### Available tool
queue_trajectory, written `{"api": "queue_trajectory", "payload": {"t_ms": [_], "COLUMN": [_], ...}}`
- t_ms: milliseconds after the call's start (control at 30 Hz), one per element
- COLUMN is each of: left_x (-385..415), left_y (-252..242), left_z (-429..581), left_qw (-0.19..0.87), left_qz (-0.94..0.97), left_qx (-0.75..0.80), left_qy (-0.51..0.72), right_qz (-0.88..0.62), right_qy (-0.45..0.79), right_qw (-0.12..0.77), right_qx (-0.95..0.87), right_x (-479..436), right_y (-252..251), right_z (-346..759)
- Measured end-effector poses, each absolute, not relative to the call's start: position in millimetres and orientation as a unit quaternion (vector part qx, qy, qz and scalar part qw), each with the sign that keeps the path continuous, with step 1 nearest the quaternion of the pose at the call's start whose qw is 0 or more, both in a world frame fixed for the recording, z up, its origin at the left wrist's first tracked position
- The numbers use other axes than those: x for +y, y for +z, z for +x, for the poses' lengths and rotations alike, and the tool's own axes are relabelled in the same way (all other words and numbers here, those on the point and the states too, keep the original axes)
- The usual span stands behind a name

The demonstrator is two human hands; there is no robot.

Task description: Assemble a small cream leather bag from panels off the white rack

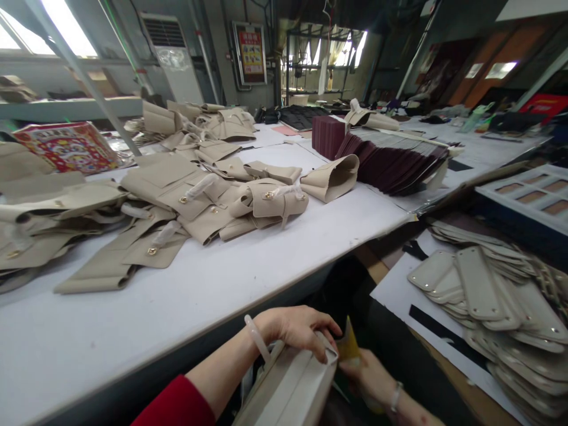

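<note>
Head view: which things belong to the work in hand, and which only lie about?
In hand: beige bag panel held by left hand; yellow tab in right hand.
Lying about: folded beige bag parts, maroon stack, oval beige pieces, white table.

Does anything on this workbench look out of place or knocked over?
The maroon stack on the white table leans sideways in a fan beside an upright block. The beige pieces lie in a loose, overlapping heap rather than in piles.

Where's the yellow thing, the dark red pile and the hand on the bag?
yellow piece [348, 346]: head view, middle of its flat face
maroon stack [394, 160]: head view, middle of the fanned pieces
left hand [298, 327]: head view, back of the hand gripping the beige bag [293, 384]
</note>
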State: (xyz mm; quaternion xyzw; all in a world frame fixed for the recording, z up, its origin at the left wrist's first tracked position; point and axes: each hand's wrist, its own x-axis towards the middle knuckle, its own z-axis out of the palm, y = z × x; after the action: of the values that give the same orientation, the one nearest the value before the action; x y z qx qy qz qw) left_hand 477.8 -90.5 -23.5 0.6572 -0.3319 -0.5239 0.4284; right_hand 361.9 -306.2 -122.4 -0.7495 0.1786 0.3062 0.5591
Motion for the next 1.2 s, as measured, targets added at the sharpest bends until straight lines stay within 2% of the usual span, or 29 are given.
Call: {"api": "queue_trajectory", "payload": {"t_ms": [67, 167, 233, 333, 467, 633, 1100, 1200], "left_x": [-90.8, -90.8, -90.7, -90.0, -87.8, -85.0, -79.8, -78.9], "left_y": [-25.6, -23.8, -22.3, -21.0, -17.4, -11.0, -14.8, -16.6], "left_z": [477.8, 478.1, 478.2, 477.8, 477.2, 478.5, 479.1, 474.2], "left_qw": [0.438, 0.438, 0.439, 0.441, 0.398, 0.336, 0.352, 0.374], "left_qz": [0.646, 0.636, 0.634, 0.636, 0.693, 0.756, 0.749, 0.742], "left_qx": [-0.325, -0.318, -0.316, -0.311, -0.314, -0.342, -0.347, -0.339], "left_qy": [-0.535, -0.55, -0.553, -0.552, -0.512, -0.446, -0.441, -0.44], "right_qz": [-0.77, -0.749, -0.725, -0.766, -0.806, -0.798, -0.758, -0.773], "right_qy": [0.314, 0.412, 0.467, 0.466, 0.453, 0.466, 0.49, 0.453], "right_qw": [0.536, 0.509, 0.501, 0.441, 0.381, 0.381, 0.421, 0.435], "right_qx": [0.147, 0.097, 0.073, 0.038, 0.018, 0.023, 0.084, 0.093], "right_x": [-335.1, -361.7, -359.5, -336.5, -309.1, -301.4, -286.4, -279.2], "right_y": [-97.2, -46.3, -18.5, 0.6, 0.4, -4.5, -19.1, -22.4], "right_z": [359.4, 357.6, 358.7, 364.7, 375.6, 381.7, 375.3, 367.9]}}
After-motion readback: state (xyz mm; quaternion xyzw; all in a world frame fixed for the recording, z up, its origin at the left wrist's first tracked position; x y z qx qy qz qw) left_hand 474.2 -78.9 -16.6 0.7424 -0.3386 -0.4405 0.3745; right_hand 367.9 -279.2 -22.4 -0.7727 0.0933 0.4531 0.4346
